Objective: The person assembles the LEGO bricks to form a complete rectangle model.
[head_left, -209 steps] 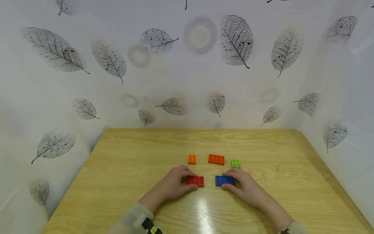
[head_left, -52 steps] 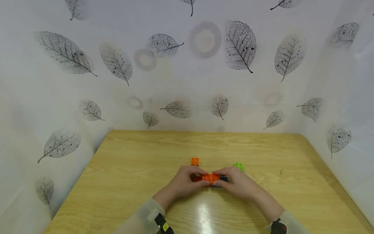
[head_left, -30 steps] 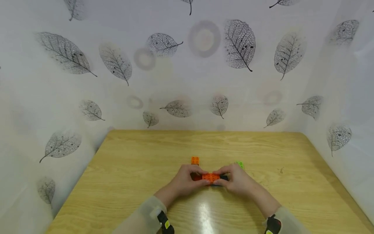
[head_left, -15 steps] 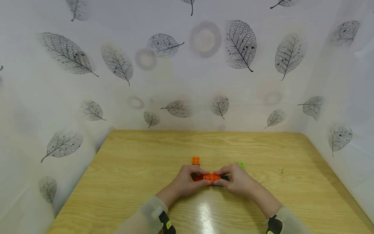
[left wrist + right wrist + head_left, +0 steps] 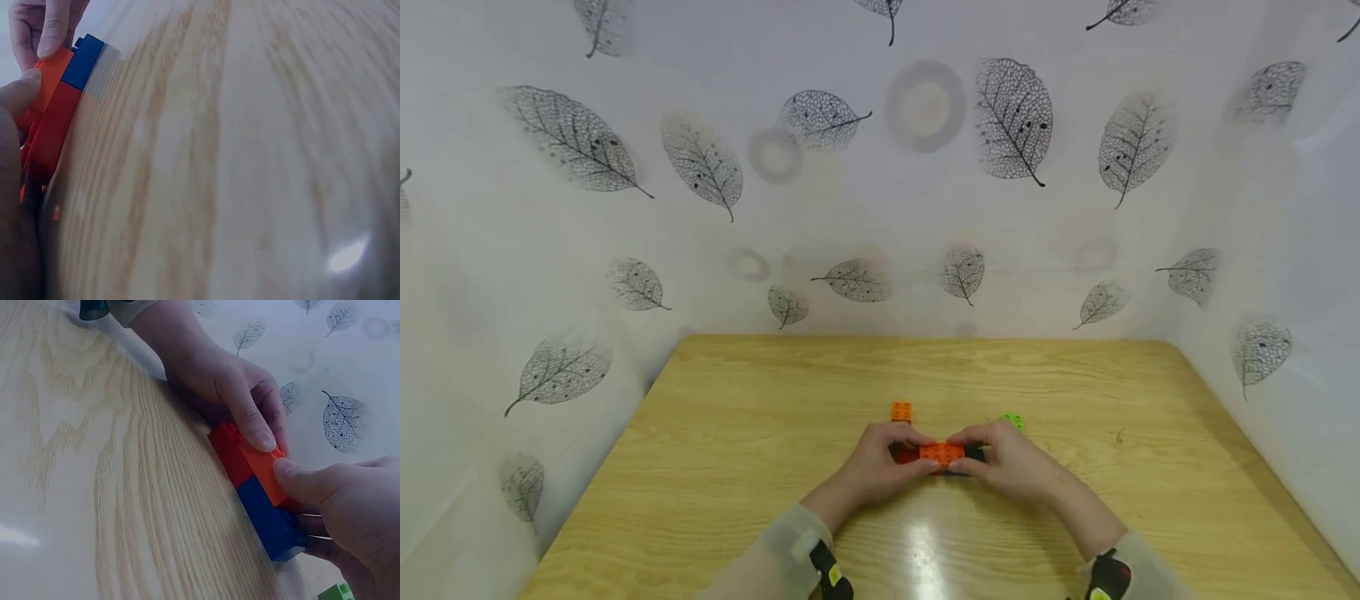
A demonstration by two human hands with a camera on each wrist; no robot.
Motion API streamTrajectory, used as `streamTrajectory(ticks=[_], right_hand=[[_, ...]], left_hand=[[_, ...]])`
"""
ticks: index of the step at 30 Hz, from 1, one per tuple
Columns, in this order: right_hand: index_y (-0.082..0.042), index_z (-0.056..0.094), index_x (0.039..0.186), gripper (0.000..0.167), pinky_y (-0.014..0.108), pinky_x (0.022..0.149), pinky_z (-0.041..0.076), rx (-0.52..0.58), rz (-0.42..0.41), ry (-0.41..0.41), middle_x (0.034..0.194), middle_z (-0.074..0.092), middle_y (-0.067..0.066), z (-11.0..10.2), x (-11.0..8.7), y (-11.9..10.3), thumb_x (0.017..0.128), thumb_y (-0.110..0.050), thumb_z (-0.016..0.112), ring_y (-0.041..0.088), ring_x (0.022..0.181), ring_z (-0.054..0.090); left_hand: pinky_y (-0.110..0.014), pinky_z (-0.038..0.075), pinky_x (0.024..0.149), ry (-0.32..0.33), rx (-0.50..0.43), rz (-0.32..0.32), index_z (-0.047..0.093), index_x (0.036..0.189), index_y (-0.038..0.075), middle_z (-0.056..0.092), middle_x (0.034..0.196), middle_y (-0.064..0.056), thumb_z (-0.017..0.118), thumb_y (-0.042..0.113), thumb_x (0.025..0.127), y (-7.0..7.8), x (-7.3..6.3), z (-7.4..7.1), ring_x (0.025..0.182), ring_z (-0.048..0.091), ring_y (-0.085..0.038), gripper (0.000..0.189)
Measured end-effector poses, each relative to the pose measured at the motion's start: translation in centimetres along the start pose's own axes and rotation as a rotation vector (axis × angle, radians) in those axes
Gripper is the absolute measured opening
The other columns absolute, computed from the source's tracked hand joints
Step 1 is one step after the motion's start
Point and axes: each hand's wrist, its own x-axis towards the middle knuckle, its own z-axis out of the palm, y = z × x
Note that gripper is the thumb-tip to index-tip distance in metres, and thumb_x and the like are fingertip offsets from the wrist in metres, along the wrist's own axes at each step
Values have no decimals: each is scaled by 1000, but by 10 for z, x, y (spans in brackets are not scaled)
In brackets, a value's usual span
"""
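An orange-red toy building brick (image 5: 942, 454) lies on top, bridging a red brick (image 5: 230, 453) and a blue brick (image 5: 269, 520) set end to end on the table. My left hand (image 5: 880, 467) pinches the left part of the orange-red brick between thumb and fingers, over the red one. At its other end my right hand (image 5: 1017, 467) pinches the same brick, above the blue one. Both thumbs are on the near side, seen close together in the right wrist view. In the head view, fingers cover parts of the red and blue bricks.
Behind my left hand is a small orange four-stud brick (image 5: 901, 412). A small light green brick (image 5: 1012, 422) sits behind my right hand, partly covered by it. The wooden table (image 5: 760, 392) meets a leaf-patterned white curtain (image 5: 880, 200) at its back and sides.
Seven seconds ago my hands held the red and blue bricks apart, with the orange-red brick behind. Now those two meet beneath it. During the last second or so, my hands have barely moved.
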Motion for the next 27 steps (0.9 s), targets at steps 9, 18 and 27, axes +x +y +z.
streamTrajectory(ticks=[9, 18, 27], right_hand=[[-10, 73, 132, 44, 58, 107, 49, 0, 48, 11, 129, 73, 2, -14, -7, 4, 100, -40, 75, 30, 125, 64], [-4, 69, 137, 47, 62, 106, 48, -103, 29, 120, 135, 70, 12, -45, -17, 20, 98, -28, 80, 40, 128, 61], [-4, 66, 140, 54, 66, 111, 40, -108, 143, 199, 142, 64, 16, -50, -30, 50, 95, -28, 83, 45, 135, 55]], left_hand=[[-31, 56, 87, 0, -3, -16, 81, 117, 20, 76, 108, 13, 86, 29, 92, 0, 0, 0, 97, 69, -10, 27], [-32, 55, 92, -4, 22, -53, 81, 117, 23, 75, 108, 15, 87, 33, 92, 3, -1, 0, 99, 69, -8, 28], [-32, 54, 92, -6, 41, -73, 82, 117, 23, 74, 108, 15, 87, 34, 91, 4, 0, 0, 99, 68, -8, 29]])
